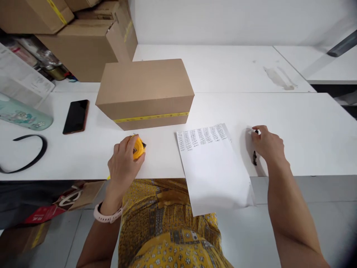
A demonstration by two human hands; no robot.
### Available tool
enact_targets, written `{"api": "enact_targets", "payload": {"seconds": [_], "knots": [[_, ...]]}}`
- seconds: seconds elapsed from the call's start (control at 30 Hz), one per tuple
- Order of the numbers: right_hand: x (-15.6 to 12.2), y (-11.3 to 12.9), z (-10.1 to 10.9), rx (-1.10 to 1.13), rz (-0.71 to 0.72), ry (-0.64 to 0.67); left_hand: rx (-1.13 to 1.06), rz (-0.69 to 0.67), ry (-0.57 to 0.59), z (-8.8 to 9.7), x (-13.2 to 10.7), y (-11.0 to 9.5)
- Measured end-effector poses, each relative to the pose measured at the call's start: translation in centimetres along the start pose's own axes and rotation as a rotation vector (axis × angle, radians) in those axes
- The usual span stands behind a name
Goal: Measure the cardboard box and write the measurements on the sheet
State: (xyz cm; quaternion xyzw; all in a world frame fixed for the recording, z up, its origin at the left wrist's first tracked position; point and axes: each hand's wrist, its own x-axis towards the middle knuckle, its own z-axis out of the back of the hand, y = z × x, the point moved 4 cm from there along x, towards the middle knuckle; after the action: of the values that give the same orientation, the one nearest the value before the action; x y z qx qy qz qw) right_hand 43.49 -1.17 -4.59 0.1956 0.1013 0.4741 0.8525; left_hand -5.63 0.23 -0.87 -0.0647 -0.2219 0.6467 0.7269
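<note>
My left hand [124,160] is closed round a yellow tape measure [138,147] resting on the white table [306,130], just in front of a sealed cardboard box [145,87] with yellow tape along its side. My right hand [266,143] is closed on a black pen [254,156] lying on the table, to the right of a sheet of paper [214,171] with handwritten rows at its top. The paper overhangs the table's front edge.
A black phone [76,116] lies left of the box. Further left lie a teal bottle [23,115] and a black strap [28,156]. Stacked cardboard boxes [89,44] fill the back left. A paper bag [75,197] sits on the floor.
</note>
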Motion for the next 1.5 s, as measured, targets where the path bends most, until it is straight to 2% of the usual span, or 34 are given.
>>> {"api": "enact_targets", "payload": {"seconds": [0.1, 0.17, 0.2, 0.27, 0.33, 0.4, 0.47, 0.57, 0.67, 0.73, 0.8, 0.97, 1.1, 1.2, 1.3, 1.5], "knots": [[-1.8, 1.0, 1.7, 0.541, 0.011, -0.023, -0.124, -0.133, -0.119, -0.6, -0.8, -1.4], [-3.4, 2.5, 2.4, 0.854, 0.057, 0.028, -0.235, -0.270, -0.144, -1.7, -2.1, -3.9], [-4.2, 3.5, 2.5, 0.947, 0.102, 0.071, -0.280, -0.344, -0.105, -2.5, -2.9, -5.6], [-6.0, 5.8, 2.0, 1.029, 0.206, 0.166, -0.321, -0.489, 0.037, -4.4, -4.4, -9.2], [-7.7, 8.1, 0.7, 1.039, 0.294, 0.239, -0.245, -0.545, 0.194, -6.5, -5.6, -12.3], [-9.1, 10.3, -1.1, 1.031, 0.346, 0.301, -0.086, -0.541, 0.275, -8.0, -6.2, -14.3], [-9.9, 11.8, -2.9, 1.017, 0.343, 0.315, 0.084, -0.538, 0.297, -8.7, -6.4, -15.2], [-10.2, 12.9, -5.5, 1.024, 0.224, 0.327, 0.242, -0.565, 0.327, -8.9, -6.3, -15.7], [-9.9, 13.2, -7.6, 1.072, 0.129, 0.444, 0.288, -0.587, 0.364, -8.6, -6.1, -15.8], [-9.7, 13.3, -8.3, 1.070, 0.129, 0.506, 0.294, -0.597, 0.386, -8.5, -6.0, -15.8], [-9.4, 13.3, -8.4, 1.009, 0.150, 0.471, 0.296, -0.595, 0.400, -8.4, -5.9, -15.9], [-9.1, 13.0, -7.6, 0.799, 0.228, 0.260, 0.289, -0.594, 0.401, -8.5, -5.8, -15.9], [-9.4, 13.0, -8.0, 0.870, 0.288, 0.298, 0.261, -0.593, 0.400, -8.7, -5.8, -15.8], [-9.6, 12.7, -8.5, 0.934, 0.249, 0.299, 0.257, -0.595, 0.394, -8.6, -5.8, -15.8], [-9.7, 12.3, -8.9, 0.912, 0.217, 0.277, 0.267, -0.601, 0.399, -8.5, -5.7, -15.8], [-9.9, 12.5, -8.8, 0.846, 0.263, 0.293, 0.270, -0.600, 0.440, -8.4, -5.5, -15.9]]}}
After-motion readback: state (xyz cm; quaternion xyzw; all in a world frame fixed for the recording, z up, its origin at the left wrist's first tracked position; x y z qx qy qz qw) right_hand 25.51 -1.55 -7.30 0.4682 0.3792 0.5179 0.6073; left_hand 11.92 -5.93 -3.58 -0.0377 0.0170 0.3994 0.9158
